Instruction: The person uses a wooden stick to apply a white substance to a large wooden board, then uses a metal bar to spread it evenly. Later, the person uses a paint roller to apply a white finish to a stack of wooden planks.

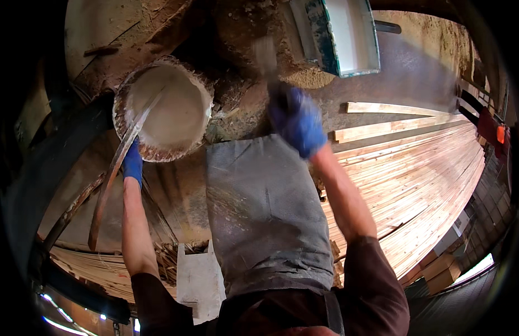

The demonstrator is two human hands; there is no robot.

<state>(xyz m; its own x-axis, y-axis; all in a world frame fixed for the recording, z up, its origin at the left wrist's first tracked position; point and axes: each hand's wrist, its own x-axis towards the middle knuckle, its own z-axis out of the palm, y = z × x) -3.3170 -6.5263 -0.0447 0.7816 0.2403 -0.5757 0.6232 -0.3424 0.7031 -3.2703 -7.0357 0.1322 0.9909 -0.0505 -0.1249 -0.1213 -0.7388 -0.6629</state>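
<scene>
The left hand [133,162], in a blue glove, has its fingers clamped on a long thin wooden strip [115,168] that runs from the face of a log [167,109] down toward the lower left. The strip lies across the log's pale, round cut end, touching its bark-fringed rim. The right hand [297,120], also blue-gloved, is raised above a grey apron [265,213]; its fingers are closed round the handle of a tool [266,56], too blurred to identify further.

The strip appears light, narrow and springy, likely to flex and splinter if bent hard; a hold near mid-length, as now, should keep it steady. The log looks heavy and stiff, its bark rough and fibrous, its cut face smooth and dry.

To the right lies a broad stack of pale planks [416,179], straight-grained and flat. More thin slats [102,269] are heaped at lower left. A white tray with a teal rim [351,39] sits at the top, beside loose sawdust [310,78]
</scene>
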